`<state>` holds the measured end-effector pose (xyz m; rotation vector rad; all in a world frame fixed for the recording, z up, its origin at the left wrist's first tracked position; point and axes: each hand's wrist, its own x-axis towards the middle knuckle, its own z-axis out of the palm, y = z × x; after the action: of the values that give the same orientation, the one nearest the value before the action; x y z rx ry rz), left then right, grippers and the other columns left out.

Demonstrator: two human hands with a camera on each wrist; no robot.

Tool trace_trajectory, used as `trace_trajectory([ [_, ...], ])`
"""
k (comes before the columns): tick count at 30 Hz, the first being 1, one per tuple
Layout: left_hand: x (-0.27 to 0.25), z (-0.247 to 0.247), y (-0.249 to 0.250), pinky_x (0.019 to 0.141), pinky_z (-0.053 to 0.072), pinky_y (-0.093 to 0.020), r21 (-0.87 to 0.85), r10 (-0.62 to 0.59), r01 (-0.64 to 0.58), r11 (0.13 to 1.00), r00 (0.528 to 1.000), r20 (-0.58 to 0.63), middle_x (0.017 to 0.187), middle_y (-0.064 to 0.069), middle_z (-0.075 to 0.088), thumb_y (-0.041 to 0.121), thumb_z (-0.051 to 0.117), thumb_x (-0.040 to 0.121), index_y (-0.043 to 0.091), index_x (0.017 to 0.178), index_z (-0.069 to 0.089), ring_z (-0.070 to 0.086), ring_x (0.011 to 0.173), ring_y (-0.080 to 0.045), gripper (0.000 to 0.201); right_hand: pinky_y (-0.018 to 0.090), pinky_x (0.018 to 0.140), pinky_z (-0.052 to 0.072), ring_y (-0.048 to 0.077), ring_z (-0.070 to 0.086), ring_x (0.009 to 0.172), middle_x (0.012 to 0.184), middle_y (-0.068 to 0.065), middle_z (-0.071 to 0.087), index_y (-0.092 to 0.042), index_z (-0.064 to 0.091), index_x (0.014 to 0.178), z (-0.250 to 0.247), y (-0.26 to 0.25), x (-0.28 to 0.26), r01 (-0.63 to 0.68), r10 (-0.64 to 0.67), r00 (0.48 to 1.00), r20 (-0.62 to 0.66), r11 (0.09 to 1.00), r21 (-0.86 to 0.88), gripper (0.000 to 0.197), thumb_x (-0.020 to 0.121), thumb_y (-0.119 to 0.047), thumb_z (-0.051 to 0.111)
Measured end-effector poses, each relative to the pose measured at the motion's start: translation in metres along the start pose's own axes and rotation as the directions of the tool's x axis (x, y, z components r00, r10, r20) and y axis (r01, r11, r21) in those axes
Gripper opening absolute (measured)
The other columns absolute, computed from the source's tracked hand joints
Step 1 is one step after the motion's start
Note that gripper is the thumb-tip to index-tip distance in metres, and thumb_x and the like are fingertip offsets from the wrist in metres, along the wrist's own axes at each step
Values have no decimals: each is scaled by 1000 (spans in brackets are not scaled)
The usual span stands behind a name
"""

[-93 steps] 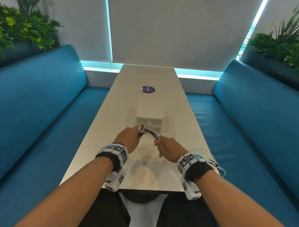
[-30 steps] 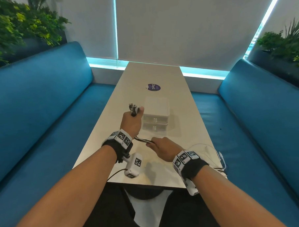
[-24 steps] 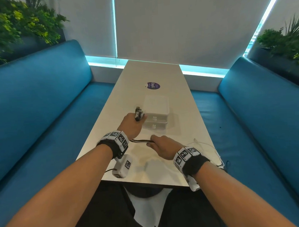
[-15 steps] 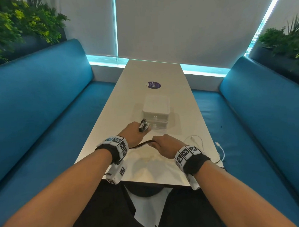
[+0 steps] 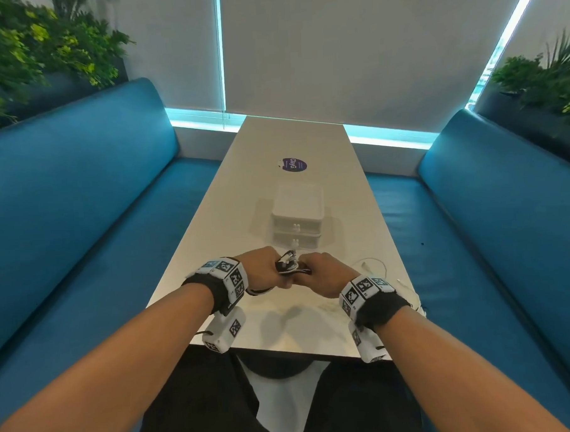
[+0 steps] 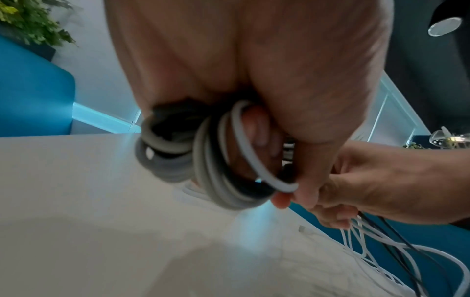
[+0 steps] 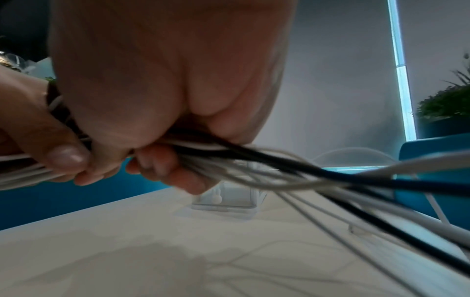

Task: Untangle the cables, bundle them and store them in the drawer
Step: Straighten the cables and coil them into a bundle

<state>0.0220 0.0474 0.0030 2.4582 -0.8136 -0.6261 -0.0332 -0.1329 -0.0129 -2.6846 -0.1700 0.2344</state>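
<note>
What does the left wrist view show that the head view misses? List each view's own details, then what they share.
Only the left wrist view: grey and white cable loops wound round the left hand's fingers, and loose white and black strands trailing from under the right hand over the table edge.

Only the head view: the white drawer unit beyond the hands, both drawers closed, a purple sticker farther back, and blue benches on either side.

Both: the two hands held together over the pale table, both gripping cable.
</note>
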Motion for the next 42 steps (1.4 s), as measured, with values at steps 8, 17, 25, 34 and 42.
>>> trace_trajectory([
  [8, -3, -13, -6, 51, 35, -26, 223, -104, 106, 969, 994, -23, 60, -1, 53, 22, 60, 88, 16, 63, 50, 47, 51, -17, 28, 33, 68, 41, 23, 56, 76, 91, 8, 65, -13, 60, 95, 0, 20, -20, -95, 98, 994, 46, 993, -64, 37, 105, -38, 33],
  [17, 6, 7, -1, 55, 55, -30, 7, -94, 94, 996, 995, -29, 90, -7, 70, 21, 49, 98, 18, 96, 54, 66, 62, -19, 6, 40, 75, 48, 30, 60, 80, 90, 11, 66, -14, 58, 94, 7, 19, -18, -98, 99, 995, 4, 993, -63, 36, 105, -38, 33],
  [25, 15, 18, -2, 69, 51, -36, 165, -43, 78, 983, 977, -209, 86, -5, 64, 55, 52, 95, 18, 96, 57, 61, 76, -24, 37, 39, 75, 48, 27, 61, 79, 91, 7, 66, -14, 57, 96, 11, 19, -19, -117, 116, 992, -41, 993, -3, 35, 105, -35, 31],
  [34, 11, 23, 2, 44, 43, -24, -62, -68, 57, 996, 977, -201, 79, -5, 65, 30, 53, 99, 21, 89, 53, 59, 50, -17, 13, 40, 77, 50, 28, 61, 80, 91, 8, 65, -14, 56, 98, 13, 19, -17, -154, 154, 987, -52, 988, -10, 37, 105, -38, 30],
  [42, 10, 25, -7, 59, 49, -31, 334, -26, 120, 935, 962, -273, 74, 3, 64, 72, 45, 88, 26, 82, 60, 61, 65, -16, 49, 46, 72, 51, 32, 61, 77, 91, 13, 61, -11, 50, 108, 22, 14, -16, -116, 112, 993, -31, 958, -261, 34, 105, -39, 31],
])
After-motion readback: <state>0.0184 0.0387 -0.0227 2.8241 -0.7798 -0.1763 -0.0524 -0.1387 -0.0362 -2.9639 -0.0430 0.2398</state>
